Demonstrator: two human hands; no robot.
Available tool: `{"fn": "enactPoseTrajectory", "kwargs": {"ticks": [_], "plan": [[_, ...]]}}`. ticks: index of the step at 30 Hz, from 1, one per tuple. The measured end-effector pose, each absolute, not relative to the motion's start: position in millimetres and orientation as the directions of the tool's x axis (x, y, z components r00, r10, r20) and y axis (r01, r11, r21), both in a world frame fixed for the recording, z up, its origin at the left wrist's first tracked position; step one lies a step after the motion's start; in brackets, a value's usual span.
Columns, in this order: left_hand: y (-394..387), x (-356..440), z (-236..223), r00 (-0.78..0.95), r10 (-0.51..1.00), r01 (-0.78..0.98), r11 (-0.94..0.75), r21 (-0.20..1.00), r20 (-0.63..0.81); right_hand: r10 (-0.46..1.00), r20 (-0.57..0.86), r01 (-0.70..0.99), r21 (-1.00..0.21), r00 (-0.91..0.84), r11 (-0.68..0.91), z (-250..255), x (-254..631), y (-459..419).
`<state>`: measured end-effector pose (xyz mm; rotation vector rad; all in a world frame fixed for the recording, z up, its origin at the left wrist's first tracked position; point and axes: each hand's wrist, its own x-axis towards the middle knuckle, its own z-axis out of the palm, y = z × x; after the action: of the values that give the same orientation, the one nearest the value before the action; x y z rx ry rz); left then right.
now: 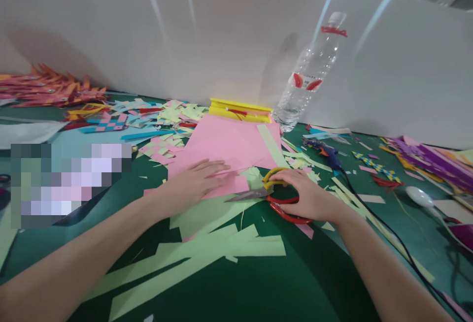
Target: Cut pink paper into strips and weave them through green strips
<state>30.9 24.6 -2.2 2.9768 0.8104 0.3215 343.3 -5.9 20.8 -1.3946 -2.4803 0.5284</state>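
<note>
The left hand [201,181], one of two, lies open with palm down on the pink paper [225,140], between seven and eight o'clock from the middle of the view. The right hand [314,196], at four, grips one pair of scissors [269,193] by its handles, one yellow loop and one red; the tips point to nine, over the green paper [210,213]. The pink paper runs from the middle toward twelve; how many sheets it has, I cannot tell. One yellow tray [240,107] sits at its far edge, at twelve. One bottle [305,78] stands near two. At three are one glue gun [327,154] and, farther out, one purple bundle [436,162]. One spoon [421,198] lies between three and four. At least three green strips [258,245] spread from six to seven. One orange bundle [48,88] sits between nine and ten. Scraps [136,115], too many to count, lie around ten.
</note>
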Motion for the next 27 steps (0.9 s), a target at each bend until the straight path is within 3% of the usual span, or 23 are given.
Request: {"fn": "enactPoseTrajectory", "kwargs": {"ticks": [7, 15, 27], "plan": [[31.3, 25.0, -13.9, 0.868, 0.476, 0.476, -0.879, 0.034, 0.141, 0.855, 0.03, 0.781, -0.392, -0.517, 0.486, 24.0, 340.1, -8.6], [33.8, 27.3, -15.3, 0.856, 0.485, 0.465, -0.874, 0.143, 0.179, 0.86, 0.017, 0.795, -0.371, -0.51, 0.479, 25.6, 329.2, -12.1], [34.7, 25.9, -14.9, 0.857, 0.485, 0.467, -0.874, 0.137, 0.176, 0.849, -0.022, 0.776, -0.419, -0.528, 0.472, 26.1, 330.1, -11.4]]}}
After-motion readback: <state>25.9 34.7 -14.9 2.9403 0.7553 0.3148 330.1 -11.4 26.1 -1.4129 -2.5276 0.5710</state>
